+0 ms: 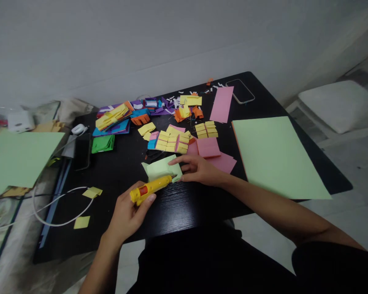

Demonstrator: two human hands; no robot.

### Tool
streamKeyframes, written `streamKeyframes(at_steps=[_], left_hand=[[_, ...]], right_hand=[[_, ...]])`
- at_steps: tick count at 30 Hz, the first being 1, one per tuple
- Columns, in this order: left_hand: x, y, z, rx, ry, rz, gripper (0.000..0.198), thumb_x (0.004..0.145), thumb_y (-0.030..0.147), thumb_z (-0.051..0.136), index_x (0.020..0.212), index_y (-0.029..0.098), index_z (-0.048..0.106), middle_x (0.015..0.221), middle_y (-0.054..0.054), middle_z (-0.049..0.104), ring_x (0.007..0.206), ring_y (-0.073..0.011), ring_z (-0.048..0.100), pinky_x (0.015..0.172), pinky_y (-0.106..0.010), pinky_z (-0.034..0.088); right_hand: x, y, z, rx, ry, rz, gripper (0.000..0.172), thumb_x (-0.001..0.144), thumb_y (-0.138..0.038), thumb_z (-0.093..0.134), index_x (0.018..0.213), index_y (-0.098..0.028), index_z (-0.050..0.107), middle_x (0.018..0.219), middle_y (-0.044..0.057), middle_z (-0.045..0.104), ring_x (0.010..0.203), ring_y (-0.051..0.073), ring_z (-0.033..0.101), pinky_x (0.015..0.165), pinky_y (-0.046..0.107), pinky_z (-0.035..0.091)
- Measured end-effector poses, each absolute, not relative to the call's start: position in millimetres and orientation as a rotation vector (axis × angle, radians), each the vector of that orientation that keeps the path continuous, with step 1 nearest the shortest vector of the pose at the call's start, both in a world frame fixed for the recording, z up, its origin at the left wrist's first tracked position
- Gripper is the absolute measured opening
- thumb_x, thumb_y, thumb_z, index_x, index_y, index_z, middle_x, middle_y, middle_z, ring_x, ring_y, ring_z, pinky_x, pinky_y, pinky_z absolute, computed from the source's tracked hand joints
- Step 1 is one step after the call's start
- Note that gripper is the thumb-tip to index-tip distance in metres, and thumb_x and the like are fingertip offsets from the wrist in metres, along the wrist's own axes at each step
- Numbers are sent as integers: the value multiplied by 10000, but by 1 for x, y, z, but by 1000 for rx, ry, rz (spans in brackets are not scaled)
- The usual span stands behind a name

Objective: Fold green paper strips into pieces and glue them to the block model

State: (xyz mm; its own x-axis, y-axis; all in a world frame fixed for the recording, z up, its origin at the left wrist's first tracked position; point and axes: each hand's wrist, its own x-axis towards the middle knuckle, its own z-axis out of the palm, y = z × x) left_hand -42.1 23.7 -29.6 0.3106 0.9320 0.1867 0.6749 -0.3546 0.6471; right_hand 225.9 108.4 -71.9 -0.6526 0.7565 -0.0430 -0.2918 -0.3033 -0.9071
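Black clothing (221, 261) fills the foreground, below the black worktop (178, 208). The left hand (128, 214) is clamped around a yellow glue gun (151, 189), its nozzle at folded pale-green paper (162, 166); the right hand (200, 169) touches that paper, whether gripping I cannot tell. Yellow paper pieces (171, 143) lie just beyond.

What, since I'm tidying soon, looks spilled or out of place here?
White scraps lie strewn toward the back of the table, loose rather than piled; at left, a yellow slip lies over the white cable, which looks stray.
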Motion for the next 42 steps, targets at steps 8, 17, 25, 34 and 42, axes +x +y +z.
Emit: streamKeyframes(at_steps=[8, 17, 25, 34, 42], left_hand=[[-45, 20, -32, 2091, 1453, 672, 266, 1021, 407, 590, 913, 191, 702, 935, -60, 742, 598, -146, 647, 470, -241, 469], [-40, 23, -19, 2183, 1400, 663, 206, 1021, 312, 591, 870, 184, 648, 809, -13, 658, 605, -124, 601, 561, -239, 490], [-39, 25, -7, 2265, 1373, 631, 111, 1017, 306, 616, 1036, 210, 667, 950, -50, 723, 810, -185, 707, 728, -281, 567], [-69, 12, -5, 2190, 1479, 928, 84, 959, 286, 697, 992, 209, 706, 962, -46, 745, 812, -197, 712, 726, -298, 569], [-116, 6, -33, 2053, 2094, 864, 300, 968, 496, 641, 1047, 210, 684, 964, -72, 718, 807, -252, 685, 718, -361, 520]], right_hand=[[227, 106, -78, -591, -1305, 2066, 610, 759, -115, 833, 1339, -206, 668, 1044, 35, 788, 915, 149, 762, 840, 268, 598], [226, 106, -81, -623, -1379, 1994, 660, 745, -156, 878, 1364, -213, 657, 1025, 35, 791, 942, 181, 773, 903, 345, 616], [223, 103, -81, -685, -1354, 1978, 626, 742, -187, 892, 1327, -212, 671, 990, 35, 796, 917, 191, 785, 886, 360, 630], [222, 103, -76, -779, -1344, 1922, 477, 780, -215, 838, 1231, -194, 684, 897, 7, 745, 792, 155, 727, 712, 284, 581], [216, 106, -84, -783, -1177, 1824, 571, 673, -141, 862, 1110, -254, 513, 1031, 4, 700, 844, 154, 710, 770, 306, 576]])
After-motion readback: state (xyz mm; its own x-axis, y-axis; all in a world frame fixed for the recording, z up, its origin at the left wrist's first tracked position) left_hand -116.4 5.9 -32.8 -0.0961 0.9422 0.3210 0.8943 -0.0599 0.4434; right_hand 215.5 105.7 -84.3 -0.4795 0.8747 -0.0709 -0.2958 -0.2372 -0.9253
